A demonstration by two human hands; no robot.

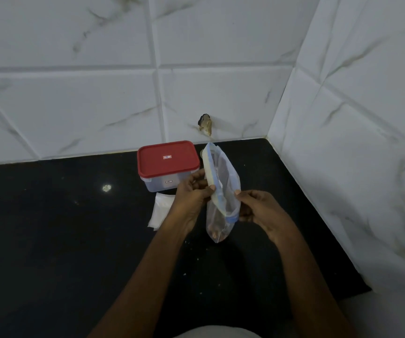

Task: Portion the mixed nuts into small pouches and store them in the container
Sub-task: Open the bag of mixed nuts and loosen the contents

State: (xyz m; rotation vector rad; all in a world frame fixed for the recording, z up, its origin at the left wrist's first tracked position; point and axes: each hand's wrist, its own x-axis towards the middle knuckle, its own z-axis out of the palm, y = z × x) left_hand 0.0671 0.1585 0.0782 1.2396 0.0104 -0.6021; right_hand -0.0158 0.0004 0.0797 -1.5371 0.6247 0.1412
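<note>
We hold the zip bag of nuts (222,191) above the black counter (50,240) — left hand (193,191) and right hand (260,208) each pinching its open mouth — beside the red-lidded container (168,164).

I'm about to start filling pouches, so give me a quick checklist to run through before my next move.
1. Zip-lock bag held securely: ok, left hand and right hand each pinch its mouth.
2. Bag mouth open: ok, its two edges look parted.
3. Nuts left in the bag: ok, some sit at the bottom.
4. Container open: not ok, the red lid is on.
5. Pouches at hand: ok, a white stack of pouches lies on the counter in front of the container.
6. One pouch opened for filling: cannot tell.
</note>
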